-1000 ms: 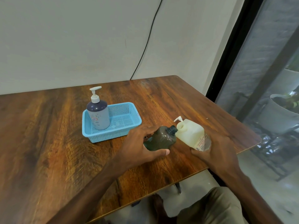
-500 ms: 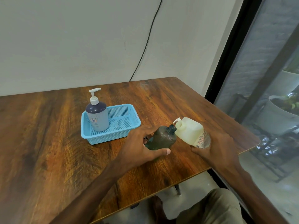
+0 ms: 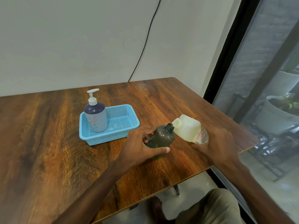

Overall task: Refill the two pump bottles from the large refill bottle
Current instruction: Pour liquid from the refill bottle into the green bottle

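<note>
A dark translucent pump bottle point(image 3: 162, 137) with no pump on its neck stands on the wooden table point(image 3: 48, 151), gripped by my left hand point(image 3: 142, 147). My right hand point(image 3: 216, 143) holds the pale yellow refill bottle point(image 3: 187, 127) tilted to the left, its open spout right beside the dark bottle's neck. A grey-blue pump bottle point(image 3: 95, 115) with a white pump stands upright in the left end of a light blue basket point(image 3: 126, 131).
The table's right edge and front corner lie close to my right hand. A black cable runs down the white wall behind. Glass panels with planters behind them stand at the right. My knee shows below the table edge.
The refill bottle has tipped further toward the dark bottle's neck. The small white pump seen behind its spout is out of sight now. The view has shifted slightly.
</note>
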The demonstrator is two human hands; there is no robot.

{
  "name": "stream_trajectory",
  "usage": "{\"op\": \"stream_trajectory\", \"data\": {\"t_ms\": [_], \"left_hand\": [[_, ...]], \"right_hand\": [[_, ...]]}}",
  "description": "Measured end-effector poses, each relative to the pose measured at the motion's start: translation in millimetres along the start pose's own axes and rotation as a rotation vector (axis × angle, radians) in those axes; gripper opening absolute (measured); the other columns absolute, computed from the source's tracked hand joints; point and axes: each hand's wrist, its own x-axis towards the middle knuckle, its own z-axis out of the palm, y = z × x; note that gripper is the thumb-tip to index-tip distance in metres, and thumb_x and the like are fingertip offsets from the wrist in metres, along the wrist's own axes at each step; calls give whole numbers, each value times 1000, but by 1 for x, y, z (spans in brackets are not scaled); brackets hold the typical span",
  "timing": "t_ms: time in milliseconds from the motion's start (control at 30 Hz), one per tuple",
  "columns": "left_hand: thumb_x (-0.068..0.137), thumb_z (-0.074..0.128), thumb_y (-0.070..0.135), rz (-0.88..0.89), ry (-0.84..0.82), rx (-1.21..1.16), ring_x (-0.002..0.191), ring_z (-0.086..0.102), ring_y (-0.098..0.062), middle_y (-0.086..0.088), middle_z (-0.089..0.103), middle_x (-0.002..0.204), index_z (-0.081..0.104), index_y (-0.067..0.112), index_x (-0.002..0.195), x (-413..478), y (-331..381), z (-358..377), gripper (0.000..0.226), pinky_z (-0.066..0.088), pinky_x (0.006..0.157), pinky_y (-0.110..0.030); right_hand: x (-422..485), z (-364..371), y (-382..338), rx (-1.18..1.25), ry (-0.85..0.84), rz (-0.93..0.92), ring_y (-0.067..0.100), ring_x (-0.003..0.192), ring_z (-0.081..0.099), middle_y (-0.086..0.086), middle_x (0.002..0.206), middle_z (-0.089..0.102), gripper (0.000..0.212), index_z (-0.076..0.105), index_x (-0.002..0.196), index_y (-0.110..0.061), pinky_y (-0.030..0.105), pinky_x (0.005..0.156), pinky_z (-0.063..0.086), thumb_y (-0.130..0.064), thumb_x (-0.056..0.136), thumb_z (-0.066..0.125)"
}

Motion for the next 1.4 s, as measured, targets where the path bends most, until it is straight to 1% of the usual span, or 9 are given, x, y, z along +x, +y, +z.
{"op": "stream_trajectory", "data": {"t_ms": [200,300,367,533,667,933,1167,1300,1400], "left_hand": [[64,88,62,1,16,-38,110,58,13,28,66,121,63,40,133,0,-4,1,77,57,81,-13],[64,89,60,7,21,-58,111,59,12,31,65,118,63,41,131,0,-4,3,75,57,82,-14],[65,90,58,16,26,-68,109,62,8,28,67,118,64,39,131,0,-5,4,74,59,80,-18],[64,89,62,13,34,-78,108,63,6,23,69,121,66,35,131,0,-8,6,76,60,82,-21],[65,90,58,24,39,-101,111,63,5,25,69,120,66,36,131,0,-7,8,74,60,84,-23],[65,93,54,21,45,-124,112,63,5,26,69,122,65,37,132,-1,-9,8,75,60,85,-24],[66,93,49,13,40,-116,110,60,15,50,61,105,56,59,116,-2,-7,5,64,52,83,-9],[65,93,49,22,50,-134,111,59,16,43,63,108,56,56,120,-2,-9,6,66,51,84,-8],[66,93,48,26,52,-133,111,58,18,45,61,108,55,58,119,-3,-10,6,66,51,84,-7]], "right_hand": [[7,2,2,-3,6,-27,33,90,69,13,105,75,79,63,132,-10,28,66,42,-34,63,94],[9,1,2,8,9,-48,33,95,69,13,110,74,79,61,135,-13,29,71,45,-35,65,93],[11,0,2,18,6,-64,32,98,69,11,112,73,78,60,136,-15,29,72,46,-36,67,92],[14,0,5,23,-20,-65,33,101,68,13,114,73,79,59,138,-14,39,77,54,-37,68,90],[15,-3,4,-5,3,-112,34,101,69,12,114,73,83,58,139,-15,37,74,51,-34,65,92],[17,-4,2,10,-6,-132,34,106,66,10,119,71,84,54,142,-20,46,79,57,-37,68,90],[20,-4,-1,16,-12,-134,36,105,66,13,117,71,84,55,142,-19,47,79,57,-33,67,91],[21,-4,-3,17,3,-143,38,102,68,16,114,72,82,57,139,-16,47,78,57,-28,66,92],[20,-5,-5,21,6,-143,38,102,68,16,115,72,81,58,138,-14,46,78,55,-26,66,93]]}}
